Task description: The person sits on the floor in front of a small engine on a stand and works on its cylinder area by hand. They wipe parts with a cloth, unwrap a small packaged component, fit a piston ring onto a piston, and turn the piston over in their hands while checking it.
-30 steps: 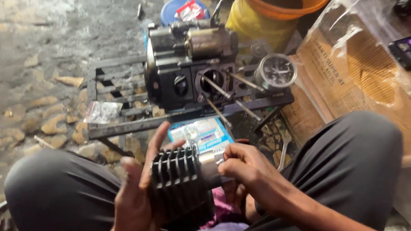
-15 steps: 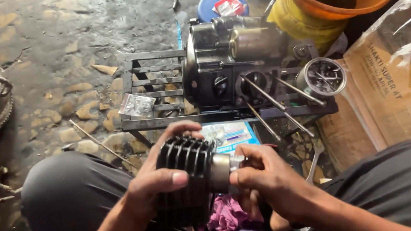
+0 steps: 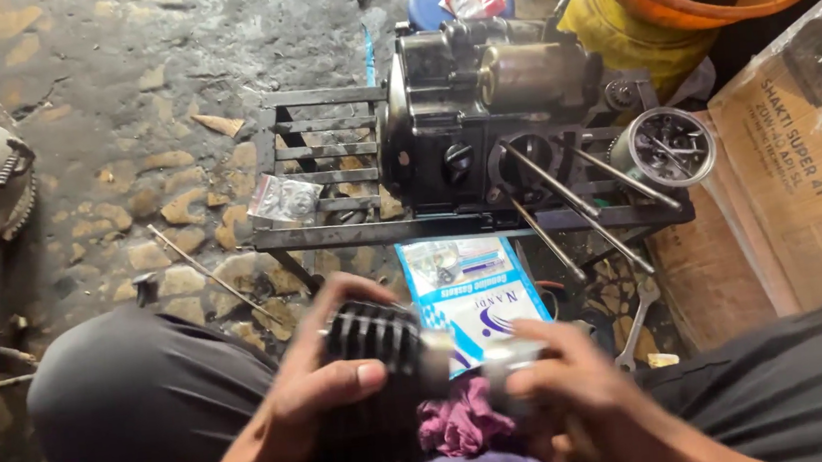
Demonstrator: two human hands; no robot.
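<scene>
- Finned black cylinder (image 3: 373, 337) sits at lower centre of the frame, between the person's knees, its ribs dark and its bright metal end turned right.
- Left hand (image 3: 320, 385) wraps it from below, fingers curled over the fins, thumb across the near side.
- Right hand (image 3: 562, 387) is blurred, closed around a small silvery part (image 3: 504, 358) just beside the cylinder's end.
- Open stone floor (image 3: 118, 108) fills the upper left.
- Engine (image 3: 480, 114) on a metal frame (image 3: 331, 234) crowds the upper centre, studs pointing down-right.
- Blue packet (image 3: 477, 295) lies behind the hands; a magenta rag (image 3: 460, 422) lies below them.
</scene>
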